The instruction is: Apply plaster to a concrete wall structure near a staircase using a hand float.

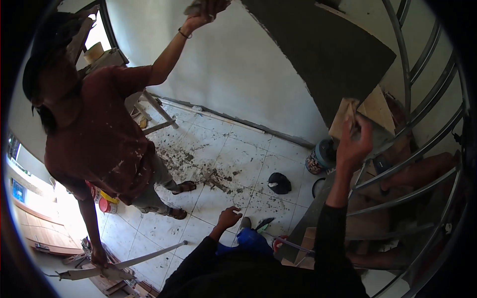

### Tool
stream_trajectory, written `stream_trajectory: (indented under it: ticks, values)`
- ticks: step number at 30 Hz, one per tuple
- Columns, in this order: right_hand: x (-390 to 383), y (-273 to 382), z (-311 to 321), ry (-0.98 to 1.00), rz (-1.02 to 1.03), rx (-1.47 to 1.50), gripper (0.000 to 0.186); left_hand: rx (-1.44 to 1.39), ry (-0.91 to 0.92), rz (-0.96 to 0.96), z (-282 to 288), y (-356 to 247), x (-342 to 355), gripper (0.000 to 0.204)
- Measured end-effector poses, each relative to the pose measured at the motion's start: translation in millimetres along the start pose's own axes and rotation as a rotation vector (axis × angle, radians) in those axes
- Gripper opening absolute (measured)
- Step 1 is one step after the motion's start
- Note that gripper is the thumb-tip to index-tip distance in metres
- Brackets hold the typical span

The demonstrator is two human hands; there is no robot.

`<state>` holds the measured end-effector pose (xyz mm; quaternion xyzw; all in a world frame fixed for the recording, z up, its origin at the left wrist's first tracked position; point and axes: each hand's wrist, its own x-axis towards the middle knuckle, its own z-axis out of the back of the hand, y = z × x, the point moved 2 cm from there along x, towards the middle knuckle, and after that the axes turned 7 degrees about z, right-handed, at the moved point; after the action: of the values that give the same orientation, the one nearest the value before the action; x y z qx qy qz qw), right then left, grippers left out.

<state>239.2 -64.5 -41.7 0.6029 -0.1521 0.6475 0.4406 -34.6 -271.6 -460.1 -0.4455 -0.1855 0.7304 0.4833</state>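
Observation:
My right hand (355, 141), reaching up at right, grips a tan flat piece (343, 119), perhaps wooden, at the lower end of a sloped grey mortar-coated surface (338, 54). A pale board edge (375, 111) shows beside it. My left hand (227, 218) hangs low at the centre with loosely bent fingers and nothing visible in it, above the tiled floor (233, 154).
A co-worker (104, 129) stands at left, one hand raised, the other on a long bar (144, 256). Other bare limbs (422, 174) show behind curved metal railings (430, 99). Mortar crumbs (208, 174), a bucket (320, 156) and a dark object (279, 183) lie on the floor.

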Motion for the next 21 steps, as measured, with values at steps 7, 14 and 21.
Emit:
stream_trajectory:
  ticks: [7,14,21]
  values:
    - [78,-27,-32,-0.129,0.227,-0.13,0.018,-0.11,-0.346,-0.32,38,-162,11,0.044]
    - [115,-49,-31,-0.305,0.232,-0.168,0.019,0.157,-0.781,-0.888,164,-448,-7,0.087]
    - [156,-8,-63,-0.157,0.48,-0.269,0.017,0.144,-0.957,-0.933,179,-521,29,0.093]
